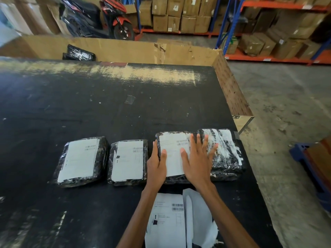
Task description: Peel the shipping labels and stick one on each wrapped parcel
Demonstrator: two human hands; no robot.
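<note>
Head view: four black-wrapped parcels lie in a row near the front of the dark bench (107, 97). The left parcel (81, 161) and second parcel (128, 161) each carry a white label. On the third parcel (174, 156) both hands press a label (172, 154) flat: the left hand (157, 165) rests along its left edge, the right hand (198, 161) lies spread across its right side, reaching onto the fourth parcel (223, 154). Neither grip clamps anything; fingers are apart and flat, palms down. The fourth parcel shows only tape streaks, no label. Nearer the person lie a printed label sheet (166, 219) and curled white backing paper (198, 217).

The labels look thin, limp and sticky once peeled (likely to crease or fold onto themselves), so a corner pinch seems best. The parcels appear soft and glossy, probably slippery.
</note>
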